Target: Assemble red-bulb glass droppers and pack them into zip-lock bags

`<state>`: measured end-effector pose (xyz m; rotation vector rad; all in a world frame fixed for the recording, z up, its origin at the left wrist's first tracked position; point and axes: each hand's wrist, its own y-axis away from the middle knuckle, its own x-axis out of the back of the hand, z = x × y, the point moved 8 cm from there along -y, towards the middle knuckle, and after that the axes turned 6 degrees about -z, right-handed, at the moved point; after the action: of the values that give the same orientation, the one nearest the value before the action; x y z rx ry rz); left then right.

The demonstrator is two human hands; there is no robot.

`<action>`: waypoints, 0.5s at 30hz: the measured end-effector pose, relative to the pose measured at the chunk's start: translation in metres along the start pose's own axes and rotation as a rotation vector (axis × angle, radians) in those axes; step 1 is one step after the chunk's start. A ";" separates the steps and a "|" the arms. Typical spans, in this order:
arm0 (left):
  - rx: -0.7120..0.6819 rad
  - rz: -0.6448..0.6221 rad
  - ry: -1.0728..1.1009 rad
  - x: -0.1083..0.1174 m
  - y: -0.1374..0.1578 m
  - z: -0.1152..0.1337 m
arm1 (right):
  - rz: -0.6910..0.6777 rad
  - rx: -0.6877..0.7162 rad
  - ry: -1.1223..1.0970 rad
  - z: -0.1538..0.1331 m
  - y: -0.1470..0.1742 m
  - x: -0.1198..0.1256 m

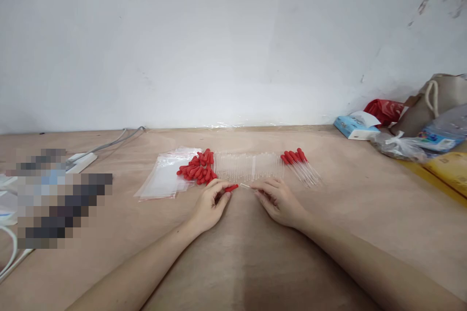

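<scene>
While the left hand (213, 205) pinches a red bulb (232, 188) and the right hand (280, 203) a thin clear tube (245, 185), tips apart, short of the back edge of the surface (365, 199) | skewed pushing could crack the tube | its far end hidden by the right hand; surface's near edge cut off

The head-worn camera looks from above the six o'clock side of the table (365, 192), facing twelve o'clock and tilted down. It is near the left hand (213, 202) and right hand (280, 203), with the wall (219, 43) farther off at twelve.
</scene>
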<state>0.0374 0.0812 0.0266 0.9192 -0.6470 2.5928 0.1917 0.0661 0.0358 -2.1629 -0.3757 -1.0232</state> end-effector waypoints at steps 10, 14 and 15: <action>-0.053 0.018 0.040 0.000 0.000 0.002 | -0.037 0.049 0.026 -0.009 -0.002 -0.008; -0.076 -0.032 0.073 -0.003 0.002 0.004 | -0.058 0.079 0.009 -0.008 -0.001 -0.007; -0.088 -0.055 0.074 -0.004 0.003 0.007 | -0.071 0.087 0.018 -0.008 -0.001 -0.008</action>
<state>0.0429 0.0749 0.0278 0.7989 -0.6997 2.5148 0.1821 0.0614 0.0338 -2.0744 -0.4826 -1.0461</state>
